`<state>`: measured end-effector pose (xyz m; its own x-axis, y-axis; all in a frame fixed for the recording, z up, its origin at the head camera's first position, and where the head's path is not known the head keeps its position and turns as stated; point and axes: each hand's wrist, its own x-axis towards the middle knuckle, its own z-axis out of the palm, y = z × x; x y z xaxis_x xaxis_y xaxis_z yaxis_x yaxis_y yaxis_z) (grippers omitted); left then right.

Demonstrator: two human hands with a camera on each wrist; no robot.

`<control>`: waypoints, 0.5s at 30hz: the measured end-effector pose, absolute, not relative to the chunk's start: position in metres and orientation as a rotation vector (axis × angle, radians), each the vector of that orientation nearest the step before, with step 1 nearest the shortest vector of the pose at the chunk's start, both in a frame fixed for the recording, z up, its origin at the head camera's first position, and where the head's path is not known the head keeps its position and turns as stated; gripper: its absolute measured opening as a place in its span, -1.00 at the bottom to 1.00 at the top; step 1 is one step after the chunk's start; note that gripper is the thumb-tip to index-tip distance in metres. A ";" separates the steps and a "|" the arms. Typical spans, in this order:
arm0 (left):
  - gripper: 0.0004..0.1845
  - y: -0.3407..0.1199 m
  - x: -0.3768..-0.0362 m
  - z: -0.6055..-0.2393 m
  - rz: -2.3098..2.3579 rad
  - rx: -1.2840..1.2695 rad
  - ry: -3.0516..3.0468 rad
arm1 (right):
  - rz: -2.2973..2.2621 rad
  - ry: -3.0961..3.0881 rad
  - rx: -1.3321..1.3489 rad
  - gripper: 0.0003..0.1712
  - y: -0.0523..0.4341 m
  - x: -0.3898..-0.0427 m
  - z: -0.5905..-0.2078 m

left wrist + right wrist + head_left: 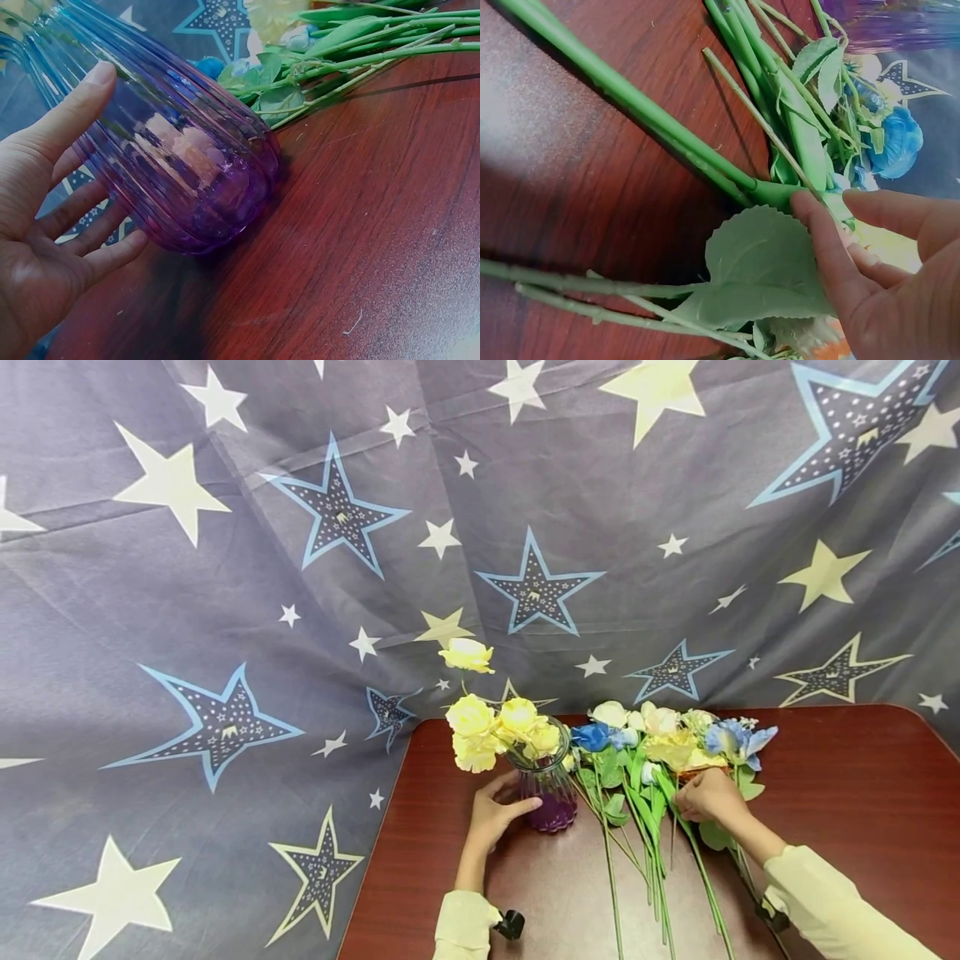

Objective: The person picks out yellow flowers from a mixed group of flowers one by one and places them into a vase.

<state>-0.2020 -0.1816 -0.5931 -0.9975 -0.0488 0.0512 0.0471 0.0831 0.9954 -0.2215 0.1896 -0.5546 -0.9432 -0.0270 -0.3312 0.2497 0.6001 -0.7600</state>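
Observation:
On the table stands a ribbed glass vase point(553, 808), clear bluish at the top and purple at the base, with several yellow flowers point(472, 717) leaning left out of its mouth. My left hand point(495, 814) holds its left side; the left wrist view shows the thumb along the ribbed glass point(187, 165) and the fingers round the far side. To the right lies a spread of artificial flowers. Over it, my right hand point(711, 795) pinches a thin brownish flower stem point(754, 112) between thumb and index finger. That flower's head is partly hidden behind the hand.
Blue flowers point(592, 737), pale cream flowers point(660, 718) and a light-blue flower point(738, 739) lie right of the vase, their green stems point(660, 893) pointing toward me. A broad leaf point(757, 251) is beside my right fingers. Behind the reddish-brown table point(847, 793) hangs a star-patterned cloth point(420, 577).

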 end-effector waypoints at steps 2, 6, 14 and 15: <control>-0.39 -0.183 -0.203 -0.595 -2.087 0.004 -2.259 | -1.218 2.564 0.160 -0.80 0.190 -0.222 -0.556; -0.38 -0.183 -0.203 -0.595 -2.093 0.008 -2.259 | -1.166 2.615 0.134 -0.80 0.189 -0.221 -0.556; -0.37 -0.183 -0.203 -0.595 -2.077 0.026 -2.275 | -1.255 2.580 0.187 -0.80 0.182 -0.218 -0.559; -0.37 -0.183 -0.203 -0.595 -2.074 0.030 -2.277 | -1.256 2.586 0.188 -0.80 0.181 -0.217 -0.559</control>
